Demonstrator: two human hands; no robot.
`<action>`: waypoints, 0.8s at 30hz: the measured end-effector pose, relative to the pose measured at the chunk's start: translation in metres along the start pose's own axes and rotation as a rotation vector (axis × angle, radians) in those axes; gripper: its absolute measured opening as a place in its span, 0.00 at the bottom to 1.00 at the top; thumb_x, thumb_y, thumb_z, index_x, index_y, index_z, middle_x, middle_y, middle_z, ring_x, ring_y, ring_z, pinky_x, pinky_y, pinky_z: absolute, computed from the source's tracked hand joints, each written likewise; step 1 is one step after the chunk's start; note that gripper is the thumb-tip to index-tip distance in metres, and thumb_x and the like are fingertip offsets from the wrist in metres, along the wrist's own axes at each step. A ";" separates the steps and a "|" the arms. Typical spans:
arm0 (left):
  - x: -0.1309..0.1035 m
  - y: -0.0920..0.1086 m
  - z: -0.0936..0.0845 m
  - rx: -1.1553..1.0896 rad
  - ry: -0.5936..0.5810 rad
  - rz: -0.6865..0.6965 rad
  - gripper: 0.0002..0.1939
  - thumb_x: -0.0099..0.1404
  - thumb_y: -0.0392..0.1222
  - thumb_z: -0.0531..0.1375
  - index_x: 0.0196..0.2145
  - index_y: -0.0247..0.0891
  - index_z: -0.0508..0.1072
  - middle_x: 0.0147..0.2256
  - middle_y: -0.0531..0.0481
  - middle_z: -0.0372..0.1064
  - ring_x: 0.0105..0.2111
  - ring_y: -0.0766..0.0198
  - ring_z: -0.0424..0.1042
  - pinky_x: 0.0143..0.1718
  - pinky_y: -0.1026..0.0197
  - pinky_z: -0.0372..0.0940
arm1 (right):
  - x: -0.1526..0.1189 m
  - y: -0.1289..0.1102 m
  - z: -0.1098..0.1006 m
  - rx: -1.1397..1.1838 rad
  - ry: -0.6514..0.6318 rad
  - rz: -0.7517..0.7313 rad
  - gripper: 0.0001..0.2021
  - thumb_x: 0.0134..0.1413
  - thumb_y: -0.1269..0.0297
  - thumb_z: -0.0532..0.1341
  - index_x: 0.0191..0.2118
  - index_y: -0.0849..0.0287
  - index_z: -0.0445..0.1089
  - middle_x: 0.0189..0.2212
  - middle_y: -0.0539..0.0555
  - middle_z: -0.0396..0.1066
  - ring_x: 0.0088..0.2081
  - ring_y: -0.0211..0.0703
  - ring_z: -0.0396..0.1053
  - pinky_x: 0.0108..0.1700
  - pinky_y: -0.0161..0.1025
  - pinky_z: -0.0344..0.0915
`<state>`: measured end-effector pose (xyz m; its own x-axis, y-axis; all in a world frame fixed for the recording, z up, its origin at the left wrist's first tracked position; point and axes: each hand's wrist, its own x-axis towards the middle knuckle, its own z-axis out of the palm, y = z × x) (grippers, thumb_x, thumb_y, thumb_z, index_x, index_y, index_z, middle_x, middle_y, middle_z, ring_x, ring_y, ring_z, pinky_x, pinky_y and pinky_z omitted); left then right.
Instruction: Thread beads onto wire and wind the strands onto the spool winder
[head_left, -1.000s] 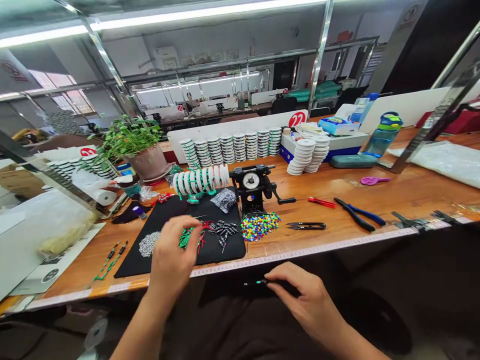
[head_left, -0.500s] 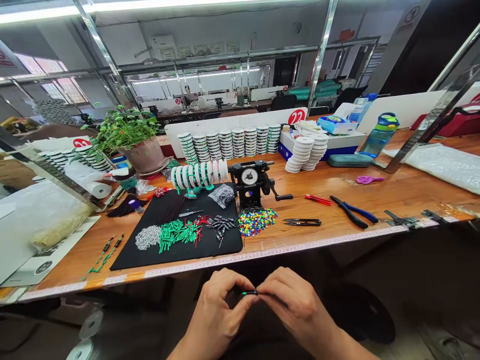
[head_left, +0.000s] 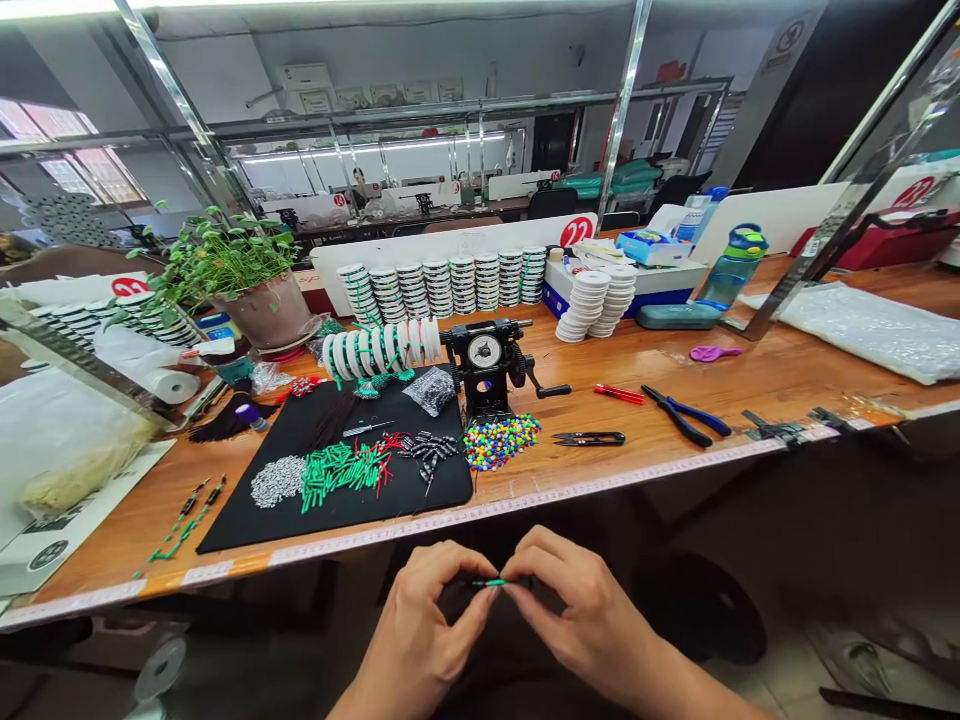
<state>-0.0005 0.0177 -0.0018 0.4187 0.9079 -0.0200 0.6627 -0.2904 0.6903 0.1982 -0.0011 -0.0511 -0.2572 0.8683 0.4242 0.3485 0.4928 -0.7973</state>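
Observation:
Just off the table's front edge, my left hand [head_left: 435, 605] and my right hand [head_left: 570, 590] meet fingertip to fingertip. A thin green tube with a black end [head_left: 493, 582] is pinched between them, its green part showing in the gap and its black part towards the left fingers. The fingertips hide some of it. Beyond my hands lies a black mat [head_left: 300, 527] bearing a heap of green tubes [head_left: 341, 475], small black pieces [head_left: 431, 450] and clear beads [head_left: 277, 482].
A hand-cranked winder [head_left: 487, 365] carries a row of white spools [head_left: 382, 348] behind the mat. Coloured beads [head_left: 499, 440], thread snips [head_left: 590, 438] and blue-handled pliers [head_left: 686, 415] lie right of it. A potted plant [head_left: 259, 310] stands at the back left.
The view has shifted slightly, so the table sits further left. Between my fingers the green part has moved from the left side to the middle, and the black now shows on the left.

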 end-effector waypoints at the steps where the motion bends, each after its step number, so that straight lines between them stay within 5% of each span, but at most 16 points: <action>1: 0.000 0.000 0.000 0.017 0.012 0.024 0.04 0.68 0.43 0.61 0.36 0.46 0.76 0.35 0.54 0.76 0.37 0.61 0.73 0.39 0.61 0.64 | 0.000 -0.001 0.000 -0.004 -0.005 0.006 0.06 0.63 0.74 0.58 0.40 0.58 0.71 0.33 0.53 0.71 0.34 0.39 0.69 0.35 0.35 0.63; 9: -0.002 0.001 0.002 0.099 0.150 0.214 0.04 0.67 0.38 0.62 0.33 0.44 0.74 0.31 0.55 0.74 0.34 0.63 0.71 0.39 0.60 0.62 | -0.001 -0.005 -0.003 -0.068 0.047 0.011 0.06 0.53 0.76 0.57 0.32 0.58 0.68 0.26 0.49 0.69 0.28 0.38 0.65 0.31 0.34 0.58; 17: -0.004 0.002 0.004 0.105 0.119 0.208 0.03 0.67 0.37 0.61 0.34 0.43 0.73 0.31 0.55 0.73 0.34 0.63 0.70 0.38 0.59 0.62 | 0.002 -0.007 -0.005 -0.079 0.030 -0.034 0.05 0.56 0.74 0.60 0.37 0.58 0.70 0.24 0.46 0.69 0.25 0.35 0.62 0.34 0.37 0.55; 24: -0.001 0.003 0.005 0.081 0.122 0.188 0.04 0.67 0.37 0.61 0.33 0.43 0.73 0.31 0.54 0.73 0.34 0.62 0.70 0.39 0.59 0.63 | 0.003 -0.008 -0.005 -0.110 0.075 -0.038 0.06 0.50 0.76 0.59 0.30 0.58 0.69 0.20 0.45 0.65 0.22 0.35 0.59 0.32 0.37 0.53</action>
<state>0.0041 0.0142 -0.0035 0.4649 0.8637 0.1946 0.6299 -0.4771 0.6129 0.1992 -0.0019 -0.0414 -0.2057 0.8484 0.4877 0.4376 0.5255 -0.7296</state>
